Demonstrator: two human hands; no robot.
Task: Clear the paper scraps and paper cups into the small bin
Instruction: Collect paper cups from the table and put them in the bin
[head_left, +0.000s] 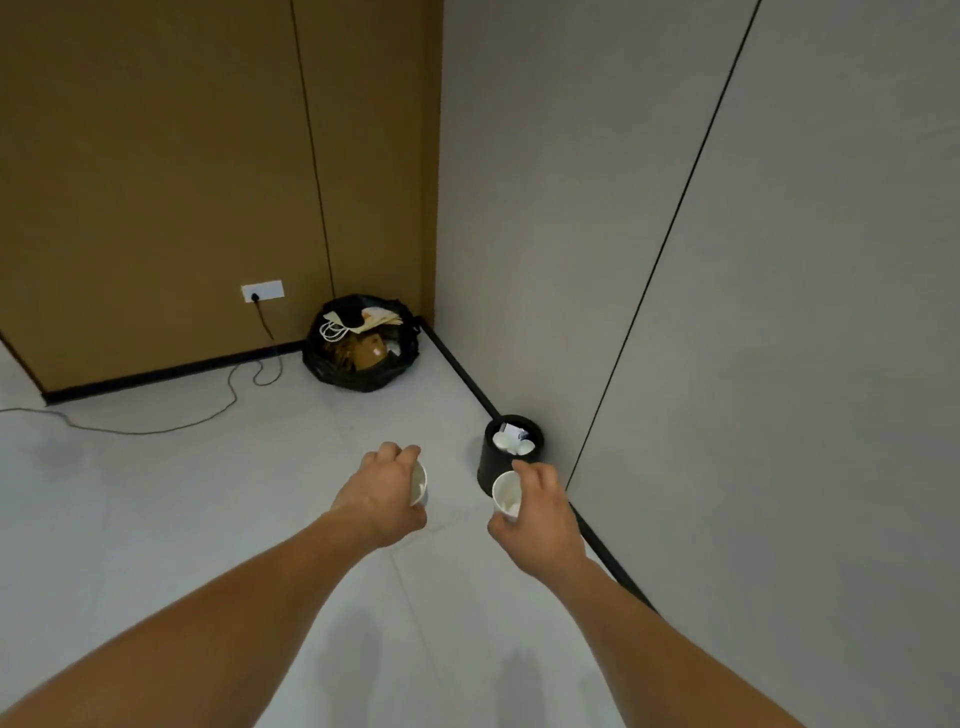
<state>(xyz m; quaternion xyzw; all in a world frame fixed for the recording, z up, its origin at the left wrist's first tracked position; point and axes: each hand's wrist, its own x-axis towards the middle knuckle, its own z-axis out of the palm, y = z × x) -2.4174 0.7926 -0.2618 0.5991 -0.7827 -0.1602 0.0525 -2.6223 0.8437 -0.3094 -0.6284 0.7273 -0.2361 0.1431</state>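
1. Plainly, the left hand (387, 491) is curled round the left cup (420, 486), a white paper one, with fingers over its rim and side. Most of it is hidden behind the hand.
2. The right hand (540, 512) grips the right cup (506, 496) by its side wall, mouth tilted toward the camera. Something pale sits inside, too small to tell what.
3. Both cups look light and thin-walled, so a hard squeeze would probably dent them. A loose hold round the upper wall, near the stiffer rolled rim, should suit them best. Being nearly weightless, they may bounce off the edge if let go from high up.
4. The small bin (488, 467), black and round, stands on the floor (208, 519) against the grey wall (779, 312), just beyond the right hand. The left hand is a little further off, to its left.
5. White cups and paper (514, 441) already lie near its mouth, so room looks limited.
6. Farther off, a full black bag (361, 371) sits in the corner, and a cable (156, 430) trails across the floor from a wall socket (262, 291).
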